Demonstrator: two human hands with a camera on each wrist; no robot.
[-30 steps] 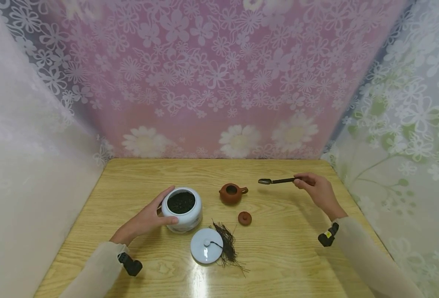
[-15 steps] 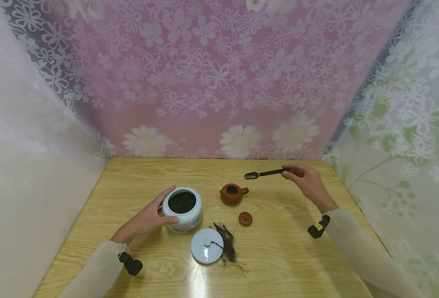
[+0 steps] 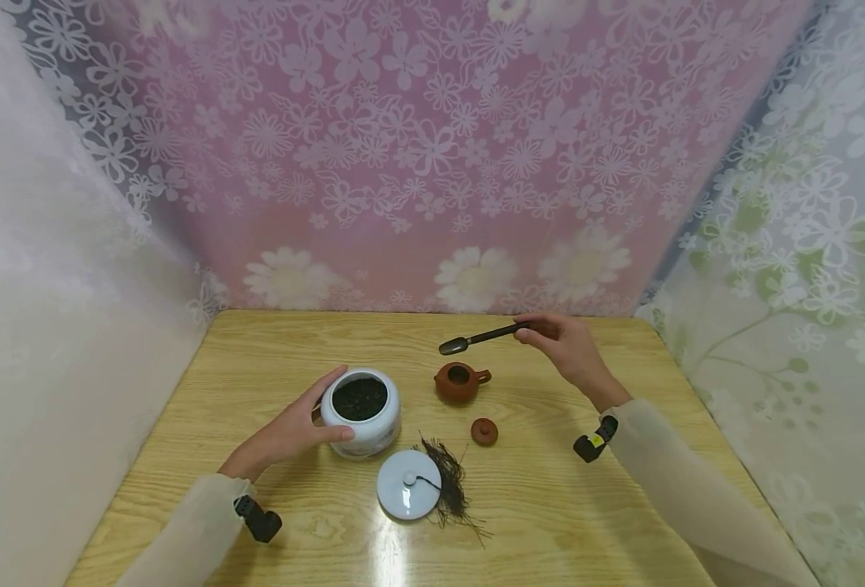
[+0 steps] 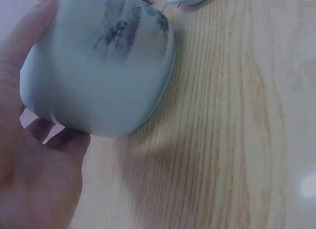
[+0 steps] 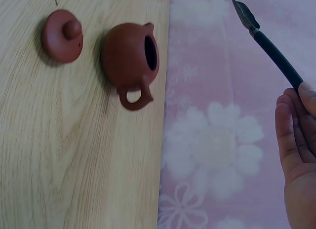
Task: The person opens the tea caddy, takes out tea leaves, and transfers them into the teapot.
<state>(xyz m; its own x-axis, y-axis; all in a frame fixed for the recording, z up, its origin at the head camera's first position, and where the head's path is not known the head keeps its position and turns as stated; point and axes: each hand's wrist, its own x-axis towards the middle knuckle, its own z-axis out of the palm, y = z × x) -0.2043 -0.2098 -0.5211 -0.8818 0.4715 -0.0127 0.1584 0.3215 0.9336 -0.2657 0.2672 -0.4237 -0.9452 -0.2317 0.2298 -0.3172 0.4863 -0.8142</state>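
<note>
My left hand (image 3: 296, 428) grips the side of a white porcelain jar (image 3: 370, 436), thumb on the near side and fingers round the far side. Dark tea leaves (image 3: 359, 399) show inside the jar's mouth. Between thumb and fingers, my right hand (image 3: 567, 350) pinches the dark handle end of a tea scoop (image 3: 492, 334). The scoop's bowl hangs in the air above and behind a small lidless clay teapot (image 3: 456, 385), pointing left. In the right wrist view the teapot (image 5: 129, 56) shows its open mouth and loop handle.
The teapot's brown lid (image 3: 484, 431) lies on the wooden table (image 3: 549, 505) in front of the pot. Nearer to me are the white jar lid (image 3: 407, 486) and a clump of dark, thin strands (image 3: 448, 485) beside it. A flowered curtain (image 3: 432, 163) stands behind the table.
My right hand has carried the tea scoop leftward and slightly away from me, from right of the teapot to above and behind it. My left hand and the jar stay in place.
</note>
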